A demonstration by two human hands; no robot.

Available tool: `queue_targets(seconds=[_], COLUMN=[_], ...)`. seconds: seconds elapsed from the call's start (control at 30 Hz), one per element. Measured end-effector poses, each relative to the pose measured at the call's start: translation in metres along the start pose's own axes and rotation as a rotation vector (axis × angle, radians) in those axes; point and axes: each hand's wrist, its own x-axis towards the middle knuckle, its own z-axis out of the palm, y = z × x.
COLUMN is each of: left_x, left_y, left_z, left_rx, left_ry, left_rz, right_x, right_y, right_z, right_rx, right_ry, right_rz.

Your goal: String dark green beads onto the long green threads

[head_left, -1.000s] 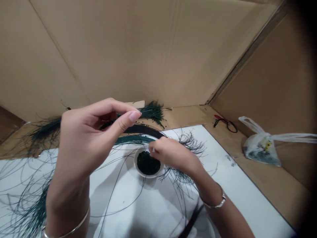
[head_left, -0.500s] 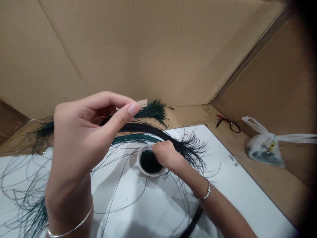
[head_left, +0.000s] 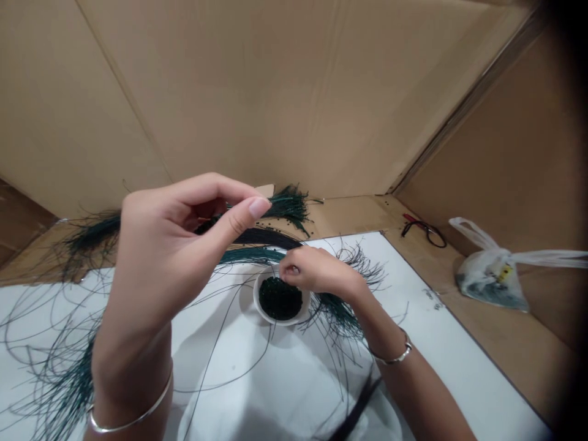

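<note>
My left hand (head_left: 177,245) is raised at the left, thumb and fingers pinched around dark strands that pass behind it. My right hand (head_left: 316,272) hangs with its fingertips pinched together over a small white bowl (head_left: 281,322), touching nothing I can make out. The bowl is full of dark green beads (head_left: 279,298). Long, dark green feather-like strands (head_left: 335,315) spread under my right wrist and across the white sheet. Whatever my right fingertips pinch is too small to see.
A tuft of green strands (head_left: 289,205) lies on the cardboard behind my hands. Glasses (head_left: 425,233) and a knotted plastic bag (head_left: 489,275) lie at the right. Cardboard walls (head_left: 275,92) rise behind the white sheet (head_left: 441,318).
My right hand has lifted slightly from the bowl. The strand tuft now lies below my right wrist, not beyond my hand. My left hand has shifted slightly right.
</note>
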Motion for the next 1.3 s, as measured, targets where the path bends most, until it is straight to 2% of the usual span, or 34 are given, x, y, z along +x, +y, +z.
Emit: queue_targets(seconds=[0.07,0.13,0.33,0.47,0.67,0.83,1.1,1.3], left_x=[0.0,0.0,-0.002,-0.003,-0.005,-0.006,-0.004,-0.004], left_y=[0.001,0.002,0.003,0.001,0.0,0.002,0.0,-0.002], left_z=[0.0,0.0,0.008,0.014,0.018,0.015,0.017,0.018], left_rx=[0.023,0.026,-0.08,-0.095,-0.081,-0.048,-0.031,-0.038], left_ry=[-0.011,-0.02,-0.088,-0.142,-0.145,-0.148,-0.142,-0.156], left_rz=[-0.025,-0.038,-0.045,-0.071,-0.071,-0.057,-0.04,-0.041], right_x=[-0.002,-0.005,-0.007,-0.012,-0.018,-0.017,-0.018,-0.016], right_y=[0.001,0.001,-0.01,-0.021,-0.027,-0.026,-0.022,-0.022], right_z=[-0.005,-0.009,-0.004,0.0,-0.002,-0.005,-0.006,-0.005], right_rx=[0.063,0.243,1.259,1.573,1.694,1.665,1.641,1.671], right_ry=[0.037,0.098,0.346,0.395,0.426,0.517,0.578,0.563], right_rz=[-0.049,-0.113,-0.385,-0.46,-0.429,-0.4,-0.405,-0.389])
